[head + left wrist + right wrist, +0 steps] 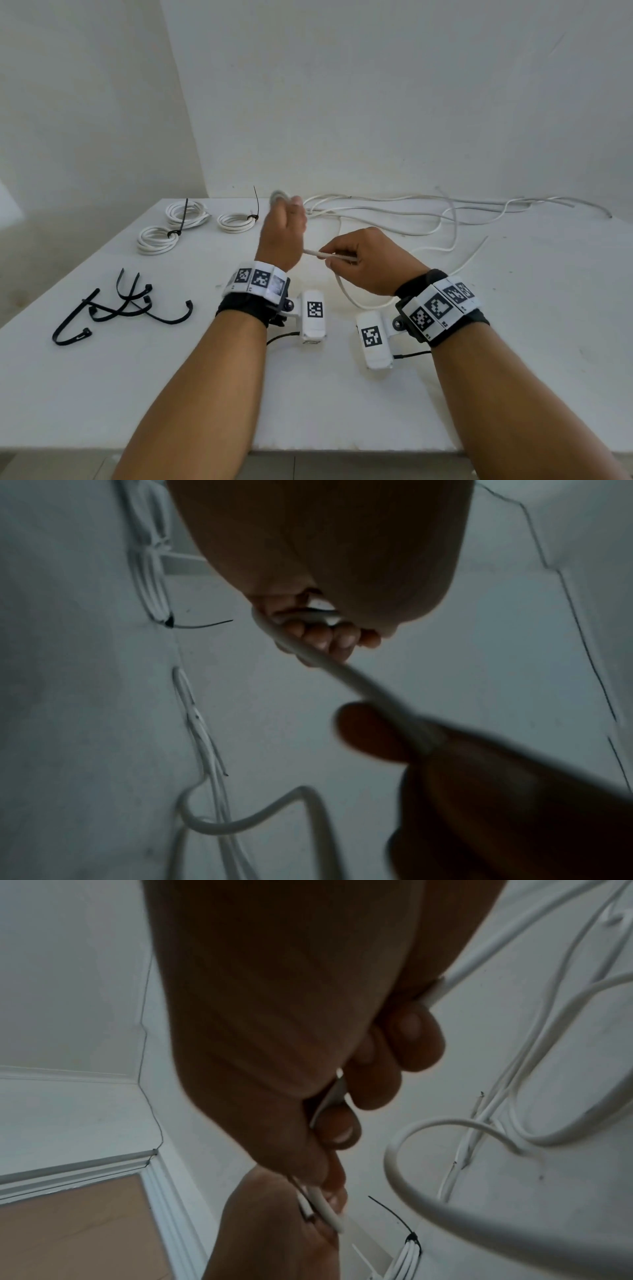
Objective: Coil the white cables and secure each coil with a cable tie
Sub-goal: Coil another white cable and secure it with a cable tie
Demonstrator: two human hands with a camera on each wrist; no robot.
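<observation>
On the left of the white surface (pixel 102 377), loose black cable ties (pixel 116 305) are lying in a heap, and behind them three tied coils (pixel 186 221) are resting near the far edge. The left hand (pixel 282 233) is hovering raised above the middle of the surface, its fingers (pixel 318 638) curling round a white cable (pixel 322 254). Just to its right, the right hand (pixel 368 260) is pinching the same cable between thumb and curled fingers (pixel 407 1039), the stretch between them running taut. Past that hand the cable is drooping to the surface. Farther right, the uncoiled cables (pixel 445 212) are sprawling along the far edge.
</observation>
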